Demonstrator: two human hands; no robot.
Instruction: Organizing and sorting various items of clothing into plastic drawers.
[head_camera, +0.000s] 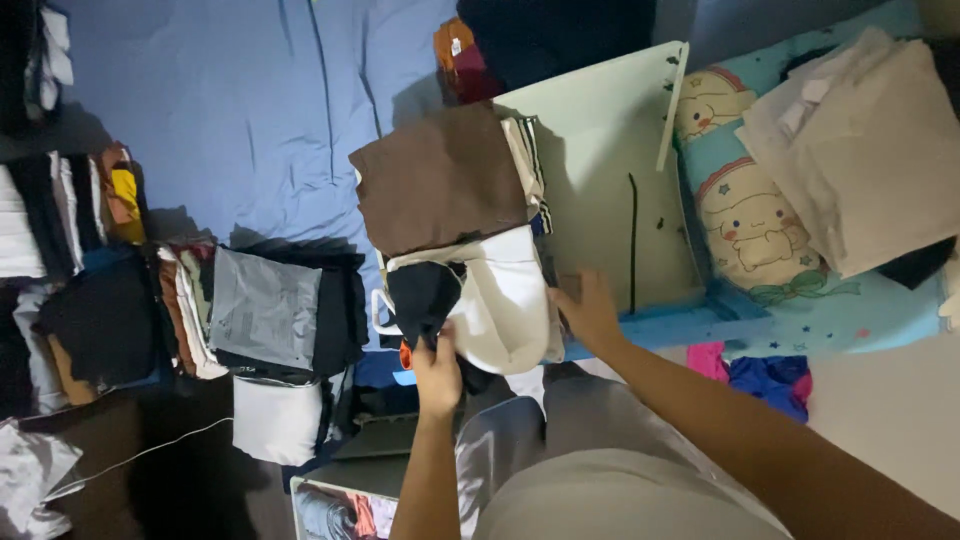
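Near the centre of the frame, the left hand (437, 372) pinches a dark garment (425, 298) at the mouth of a white bag (505, 300). The right hand (588, 310) presses flat, fingers spread, against the bag's right side. A folded brown cloth (440, 178) lies just above the bag, overlapping a pale green board (610, 180) on the blue bedsheet (240, 110).

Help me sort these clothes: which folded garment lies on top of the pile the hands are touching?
The brown folded garment. It tops the pile, above the white garment that the right hand touches and the black one that the left hand grips.
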